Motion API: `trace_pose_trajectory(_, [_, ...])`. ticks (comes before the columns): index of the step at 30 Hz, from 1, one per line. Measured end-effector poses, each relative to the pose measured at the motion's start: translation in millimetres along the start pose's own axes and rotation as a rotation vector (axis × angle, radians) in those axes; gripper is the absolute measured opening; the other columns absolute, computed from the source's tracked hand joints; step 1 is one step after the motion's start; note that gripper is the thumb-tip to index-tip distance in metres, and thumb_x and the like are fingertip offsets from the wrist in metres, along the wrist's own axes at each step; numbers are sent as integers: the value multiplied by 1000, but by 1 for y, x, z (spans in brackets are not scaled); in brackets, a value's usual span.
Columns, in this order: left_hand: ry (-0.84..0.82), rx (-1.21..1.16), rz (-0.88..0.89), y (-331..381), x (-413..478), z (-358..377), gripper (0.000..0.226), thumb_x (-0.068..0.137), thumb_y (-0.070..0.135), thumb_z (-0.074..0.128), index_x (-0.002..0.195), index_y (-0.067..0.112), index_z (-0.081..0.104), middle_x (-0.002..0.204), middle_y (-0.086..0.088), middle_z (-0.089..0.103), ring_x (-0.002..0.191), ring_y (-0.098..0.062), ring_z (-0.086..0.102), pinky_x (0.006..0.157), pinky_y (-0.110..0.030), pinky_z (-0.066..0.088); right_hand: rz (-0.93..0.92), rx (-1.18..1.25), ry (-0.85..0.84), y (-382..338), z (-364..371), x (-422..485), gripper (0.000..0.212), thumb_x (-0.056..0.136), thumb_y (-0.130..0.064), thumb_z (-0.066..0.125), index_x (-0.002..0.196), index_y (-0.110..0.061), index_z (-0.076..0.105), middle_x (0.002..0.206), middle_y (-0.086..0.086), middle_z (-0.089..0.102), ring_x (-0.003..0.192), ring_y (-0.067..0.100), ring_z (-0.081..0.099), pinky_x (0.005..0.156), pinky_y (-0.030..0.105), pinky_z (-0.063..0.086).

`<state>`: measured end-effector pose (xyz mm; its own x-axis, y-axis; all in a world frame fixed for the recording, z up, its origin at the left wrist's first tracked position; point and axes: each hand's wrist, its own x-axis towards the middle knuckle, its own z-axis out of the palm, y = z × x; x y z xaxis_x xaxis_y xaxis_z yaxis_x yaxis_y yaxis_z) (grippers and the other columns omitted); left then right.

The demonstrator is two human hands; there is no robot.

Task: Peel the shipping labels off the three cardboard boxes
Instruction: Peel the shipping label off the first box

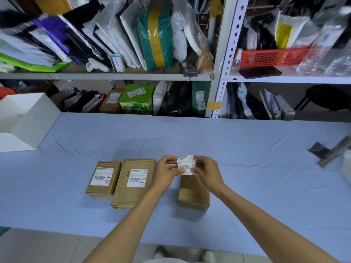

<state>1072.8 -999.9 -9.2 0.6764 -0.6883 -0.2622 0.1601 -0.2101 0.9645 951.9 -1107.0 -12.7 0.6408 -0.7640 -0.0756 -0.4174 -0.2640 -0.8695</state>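
Observation:
Three brown cardboard boxes sit in a row on the blue table cloth (247,186). The left box (103,188) carries a white shipping label (102,176) on top. The middle box (131,194) also bears a white label (137,178). The right box (193,194) shows a bare top. Above it I hold a peeled, crumpled white label (185,165) with a barcode. My left hand (166,171) pinches its left edge and my right hand (207,171) pinches its right edge.
White foam blocks (24,118) stand at the table's left. A dark metal object (328,152) lies at the right edge. Shelves (222,54) packed with parcels and bags rise behind the table. The near table edge runs along the bottom.

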Motion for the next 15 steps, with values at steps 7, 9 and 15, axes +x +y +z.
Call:
trace_pose_trajectory(7, [39, 236, 124, -1, -4, 0, 15, 71, 8, 82, 77, 12, 69, 74, 3, 70, 67, -4, 64, 63, -9, 47, 16, -21, 13, -3, -7, -2, 4, 83, -11, 70, 87, -11, 67, 88, 4, 65, 73, 15, 64, 65, 26, 52])
trace_pose_trajectory(9, [39, 249, 129, -1, -5, 2, 11, 75, 12, 79, 72, 15, 69, 69, 4, 69, 64, -4, 63, 64, -12, 49, 6, 69, -15, -7, -6, -5, 21, 83, -4, 67, 102, -13, 62, 88, 6, 65, 66, 16, 67, 61, 21, 53])
trace_pose_trajectory(15, [25, 196, 69, 0, -2, 1, 13, 85, 4, 68, 75, 13, 67, 72, -2, 67, 68, -10, 65, 73, -26, 59, -48, -37, -42, -9, 1, -4, 15, 87, 0, 59, 97, -3, 69, 82, 4, 64, 64, 10, 64, 61, 13, 48])
